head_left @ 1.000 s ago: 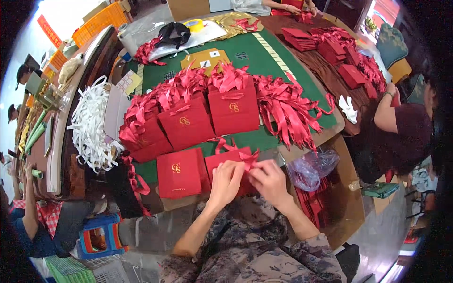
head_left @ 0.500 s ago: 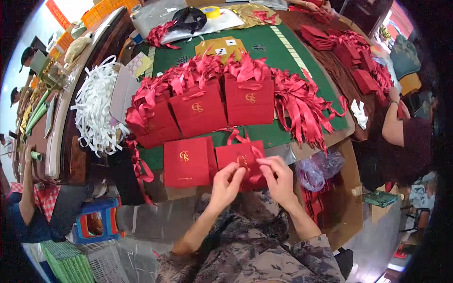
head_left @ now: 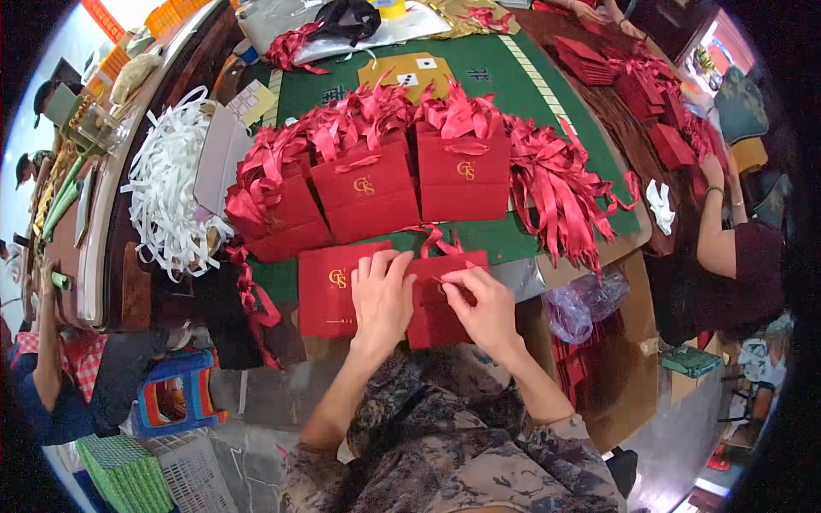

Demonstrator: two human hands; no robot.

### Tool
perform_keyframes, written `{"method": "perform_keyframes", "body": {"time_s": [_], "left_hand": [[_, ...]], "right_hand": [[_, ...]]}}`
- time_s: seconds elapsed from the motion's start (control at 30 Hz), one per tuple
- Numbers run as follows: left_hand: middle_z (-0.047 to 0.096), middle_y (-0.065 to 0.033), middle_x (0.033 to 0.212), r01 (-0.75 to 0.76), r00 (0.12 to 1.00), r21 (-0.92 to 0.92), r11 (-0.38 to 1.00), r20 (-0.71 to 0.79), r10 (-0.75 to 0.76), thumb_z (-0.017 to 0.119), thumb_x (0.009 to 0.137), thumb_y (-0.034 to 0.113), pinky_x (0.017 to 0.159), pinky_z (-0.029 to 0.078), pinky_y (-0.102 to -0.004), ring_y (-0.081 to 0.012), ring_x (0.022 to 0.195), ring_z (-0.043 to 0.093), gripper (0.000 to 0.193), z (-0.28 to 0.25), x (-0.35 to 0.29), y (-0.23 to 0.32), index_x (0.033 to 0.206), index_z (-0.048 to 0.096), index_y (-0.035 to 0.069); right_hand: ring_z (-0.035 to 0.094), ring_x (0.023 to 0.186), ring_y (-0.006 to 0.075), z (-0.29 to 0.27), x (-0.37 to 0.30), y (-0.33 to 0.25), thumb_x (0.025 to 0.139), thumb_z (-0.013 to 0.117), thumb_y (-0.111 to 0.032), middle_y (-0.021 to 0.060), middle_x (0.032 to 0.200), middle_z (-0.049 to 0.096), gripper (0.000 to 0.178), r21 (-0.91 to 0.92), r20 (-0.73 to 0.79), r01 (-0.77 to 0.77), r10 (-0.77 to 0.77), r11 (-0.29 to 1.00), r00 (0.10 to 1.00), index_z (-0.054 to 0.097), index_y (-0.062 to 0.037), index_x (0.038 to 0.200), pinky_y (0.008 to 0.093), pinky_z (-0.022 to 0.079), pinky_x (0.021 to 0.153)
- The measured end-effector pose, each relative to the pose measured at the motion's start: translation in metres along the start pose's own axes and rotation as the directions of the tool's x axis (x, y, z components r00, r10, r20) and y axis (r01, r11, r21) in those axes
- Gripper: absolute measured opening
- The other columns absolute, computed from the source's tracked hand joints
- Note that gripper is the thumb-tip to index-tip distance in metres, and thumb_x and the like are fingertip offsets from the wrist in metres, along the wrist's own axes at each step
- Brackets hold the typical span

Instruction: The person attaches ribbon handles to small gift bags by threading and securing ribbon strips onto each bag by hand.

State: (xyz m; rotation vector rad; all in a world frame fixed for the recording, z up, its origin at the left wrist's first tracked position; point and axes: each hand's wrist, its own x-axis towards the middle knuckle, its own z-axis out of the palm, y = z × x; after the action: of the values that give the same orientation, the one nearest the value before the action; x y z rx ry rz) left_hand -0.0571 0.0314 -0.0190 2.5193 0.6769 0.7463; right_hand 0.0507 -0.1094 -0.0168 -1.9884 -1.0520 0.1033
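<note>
Laying the red bag (head_left: 428, 325) flat at the near edge of the green-topped table (head_left: 505, 241) makes sense imo, since it sits square in front of the body where both hands can get at it. Left hand (head_left: 382, 295) is loosely open, fingers stretched over where that bag meets the flat red bag beside it (head_left: 321, 297), probably to steady things, though I can't tell how hard it presses. Right hand (head_left: 483, 306) has thumb and forefinger nearly together over the bag's front, a fine-work pose, but can't tell if anything's pinched. The ribbon handle (head_left: 440, 242) flops off the top edge, away from the body, which leaves the front mostly uncovered. Behind, three upright bags (head_left: 365, 192) stand in a row, maybe to save space, with a red ribbon heap (head_left: 560, 201) just beside.
</note>
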Motion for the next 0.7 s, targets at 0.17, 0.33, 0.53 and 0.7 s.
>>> {"method": "perform_keyframes", "body": {"time_s": [0.17,0.33,0.53,0.7], "left_hand": [[0.061,-0.0101,0.100,-0.045,0.993,0.051,0.998,0.109,0.040,0.072,0.080,0.010,0.081,0.043,-0.0423,-0.0317,0.096,0.055,0.027,0.006,0.004,-0.004,0.106,0.067,0.008],[0.059,-0.0103,0.096,-0.019,0.986,-0.027,0.999,0.165,0.023,0.073,0.077,0.009,0.081,0.042,-0.0425,-0.0314,0.094,0.054,0.022,0.007,0.005,-0.004,0.098,0.066,0.008],[0.058,-0.0104,0.091,-0.044,0.980,-0.099,0.994,0.187,0.062,0.071,0.078,0.007,0.079,0.042,-0.0421,-0.0313,0.091,0.054,0.016,0.002,0.008,0.000,0.092,0.063,0.007],[0.058,-0.0103,0.087,-0.111,0.975,-0.115,0.987,0.181,0.131,0.067,0.080,0.005,0.077,0.042,-0.0422,-0.0317,0.088,0.053,0.012,0.001,0.007,0.007,0.090,0.061,0.007]], "right_hand": [[0.068,0.078,0.0290,0.014,0.006,-0.003,0.086,0.070,-0.011,0.0123,0.086,0.067,0.010,0.026,0.032,-0.123,0.122,0.992,0.992,0.066,-0.0042,0.094,0.0378,0.054,0.068],[0.069,0.077,0.0275,0.018,0.007,0.006,0.082,0.072,-0.013,0.0116,0.084,0.067,0.013,-0.054,0.059,-0.095,0.098,0.994,0.993,0.066,-0.0041,0.090,0.0362,0.053,0.067],[0.069,0.067,0.0251,0.017,0.006,0.006,0.078,0.074,-0.017,0.0115,0.075,0.069,0.015,0.029,0.070,-0.191,0.189,0.981,0.979,0.068,-0.0038,0.081,0.0367,0.053,0.063],[0.068,0.066,0.0289,0.006,0.010,0.004,0.075,0.074,-0.023,0.0136,0.070,0.068,0.018,-0.022,0.163,-0.283,0.282,0.959,0.945,0.070,-0.0062,0.079,0.0398,0.053,0.064]]}}
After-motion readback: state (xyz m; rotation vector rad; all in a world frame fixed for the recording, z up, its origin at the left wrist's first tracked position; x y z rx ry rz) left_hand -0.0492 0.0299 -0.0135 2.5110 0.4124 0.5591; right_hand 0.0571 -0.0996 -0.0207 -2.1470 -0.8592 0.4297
